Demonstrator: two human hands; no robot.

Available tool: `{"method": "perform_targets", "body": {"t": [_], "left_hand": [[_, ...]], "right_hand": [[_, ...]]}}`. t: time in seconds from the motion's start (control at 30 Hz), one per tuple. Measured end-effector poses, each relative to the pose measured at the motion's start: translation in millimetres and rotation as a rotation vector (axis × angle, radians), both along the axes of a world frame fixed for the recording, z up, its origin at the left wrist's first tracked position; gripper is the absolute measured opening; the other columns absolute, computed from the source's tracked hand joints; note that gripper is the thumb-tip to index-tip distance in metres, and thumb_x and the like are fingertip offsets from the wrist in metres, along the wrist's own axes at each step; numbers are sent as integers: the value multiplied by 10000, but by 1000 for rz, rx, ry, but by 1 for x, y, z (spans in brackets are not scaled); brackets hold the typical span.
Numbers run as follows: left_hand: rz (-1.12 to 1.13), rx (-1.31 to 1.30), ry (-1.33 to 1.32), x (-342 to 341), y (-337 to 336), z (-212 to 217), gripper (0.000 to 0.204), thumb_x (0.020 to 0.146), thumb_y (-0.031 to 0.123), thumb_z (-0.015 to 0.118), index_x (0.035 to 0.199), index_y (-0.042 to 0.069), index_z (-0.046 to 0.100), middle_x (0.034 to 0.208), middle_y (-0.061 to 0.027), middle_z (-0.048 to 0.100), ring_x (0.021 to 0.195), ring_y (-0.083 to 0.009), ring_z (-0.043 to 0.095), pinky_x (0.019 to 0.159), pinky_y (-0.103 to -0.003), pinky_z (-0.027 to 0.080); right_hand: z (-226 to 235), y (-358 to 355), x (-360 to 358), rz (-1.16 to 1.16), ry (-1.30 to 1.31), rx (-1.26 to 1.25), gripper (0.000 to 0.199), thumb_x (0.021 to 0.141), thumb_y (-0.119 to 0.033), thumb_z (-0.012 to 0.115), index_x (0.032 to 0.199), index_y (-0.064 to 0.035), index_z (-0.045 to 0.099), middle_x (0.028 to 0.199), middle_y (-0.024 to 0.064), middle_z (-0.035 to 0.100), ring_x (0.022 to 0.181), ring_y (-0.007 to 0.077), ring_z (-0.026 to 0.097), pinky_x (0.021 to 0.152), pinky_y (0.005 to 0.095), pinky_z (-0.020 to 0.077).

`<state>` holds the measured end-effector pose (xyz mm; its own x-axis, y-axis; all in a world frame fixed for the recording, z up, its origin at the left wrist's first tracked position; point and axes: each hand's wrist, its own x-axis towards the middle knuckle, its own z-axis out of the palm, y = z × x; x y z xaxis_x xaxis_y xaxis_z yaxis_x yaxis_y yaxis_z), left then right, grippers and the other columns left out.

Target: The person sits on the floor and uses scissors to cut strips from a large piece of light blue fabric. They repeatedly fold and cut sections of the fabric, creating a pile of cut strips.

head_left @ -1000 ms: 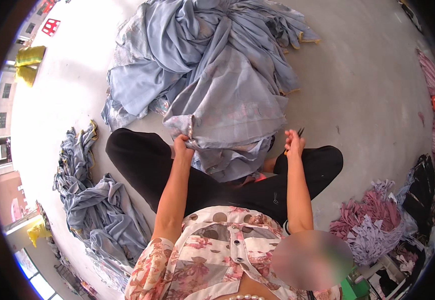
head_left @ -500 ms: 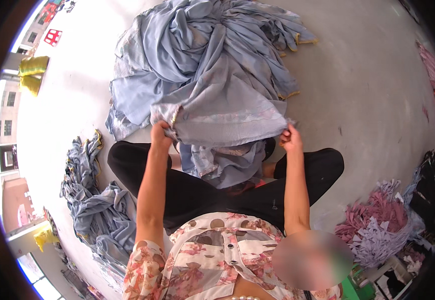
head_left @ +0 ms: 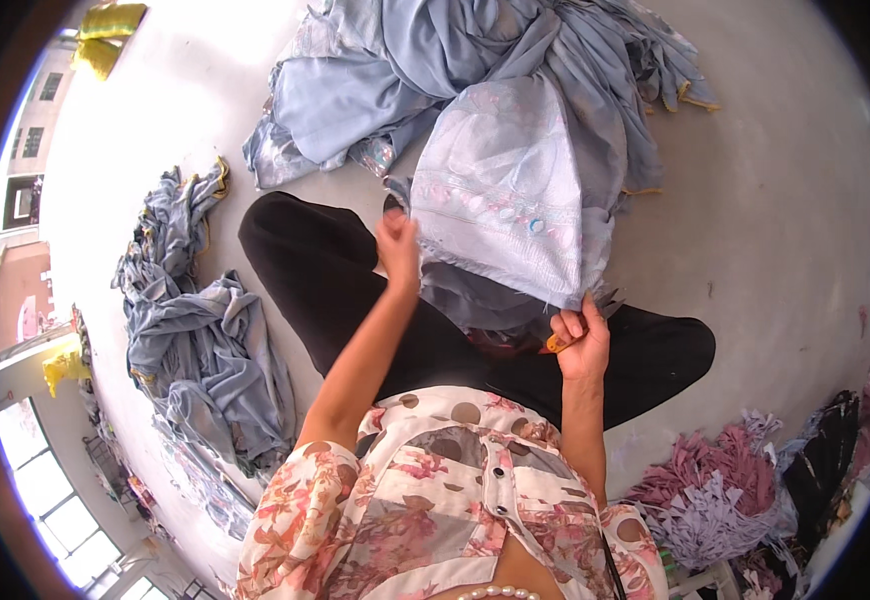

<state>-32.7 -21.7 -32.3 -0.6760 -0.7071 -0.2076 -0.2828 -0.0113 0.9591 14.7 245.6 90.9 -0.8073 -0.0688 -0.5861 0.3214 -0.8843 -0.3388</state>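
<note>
A pale blue-grey cloth (head_left: 505, 190) with a woven pattern and a frayed lower edge is spread in front of me, joined to a heap of blue fabric (head_left: 485, 40) beyond. My right hand (head_left: 583, 335) pinches its near right corner. A small orange object (head_left: 555, 344) shows in the same hand; its kind is mostly hidden. Closed and slightly blurred, my left hand (head_left: 398, 245) is at the cloth's left edge, where a ragged bit sticks up above the fingers. Bunched grey-blue fabric lies under the cloth, between my crossed legs.
Another crumpled blue-grey fabric pile (head_left: 205, 350) with yellow edging lies on the floor (head_left: 765, 210) to my left. Pink and lilac scraps (head_left: 710, 480) are heaped at the lower right, beside dark cloth (head_left: 820, 455). Yellow sacks (head_left: 105, 40) stand at the far left.
The cloth has turned, and its lighter patterned face now shows. My left hand has moved right, and my right hand lower. The whole view has shifted.
</note>
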Motion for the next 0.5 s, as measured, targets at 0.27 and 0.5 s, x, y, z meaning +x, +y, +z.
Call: {"method": "perform_targets", "body": {"t": [0.27,0.5], "left_hand": [[-1268,1201,67,61,94,129,999,667,716,551,1330,13,298,1283,-130,434,1193,-230,408,887,-359,406],[-380,911,-91,45,77,150,479,856,267,598,1228,2,455,1169,-81,518,1006,-171,508,852,-308,410]], "right_hand": [[74,-32,-1,128,239,334,169,842,-36,565,725,-83,452,543,-19,388,405,75,326,412,239,268],[40,-76,3,379,243,675,202,817,-48,619,738,-62,434,584,-36,428,442,40,391,398,197,289]]}}
